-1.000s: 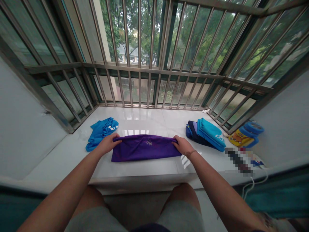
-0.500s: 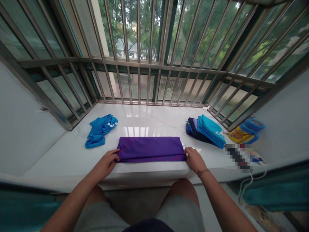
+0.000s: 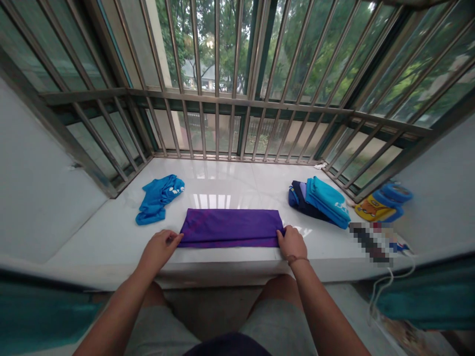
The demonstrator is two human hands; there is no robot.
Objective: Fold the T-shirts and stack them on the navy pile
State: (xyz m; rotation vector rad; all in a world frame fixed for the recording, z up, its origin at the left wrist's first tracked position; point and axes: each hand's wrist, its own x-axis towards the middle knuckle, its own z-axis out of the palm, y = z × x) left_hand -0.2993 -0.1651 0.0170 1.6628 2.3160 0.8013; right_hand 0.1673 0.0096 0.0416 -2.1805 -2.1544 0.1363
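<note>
A purple piece of fabric (image 3: 232, 226), folded into a long flat strip, lies crosswise on the white sill in front of me. At its left end my left hand (image 3: 162, 247) is closed, thumb and fingertips pinching the near-left edge. My right hand (image 3: 293, 243) grips the opposite end, its thumb on top and its fingers at the right edge. A crumpled blue garment (image 3: 158, 200) with white print rests beyond my left hand. To the far right of the strip is a stack of folded clothes (image 3: 326, 200), turquoise on top and dark navy beneath.
Metal window bars (image 3: 237, 99) close off the back of the sill (image 3: 111, 237). A blue and yellow container (image 3: 382, 202) stands by the right wall. Near it lie a blurred-out item (image 3: 371, 242) and a white cable (image 3: 382, 282) hanging over the front edge.
My right hand has shifted slightly inward, its thumb now over the fabric's top. My left hand has drawn a little outward at the left edge. The view has shifted slightly.
</note>
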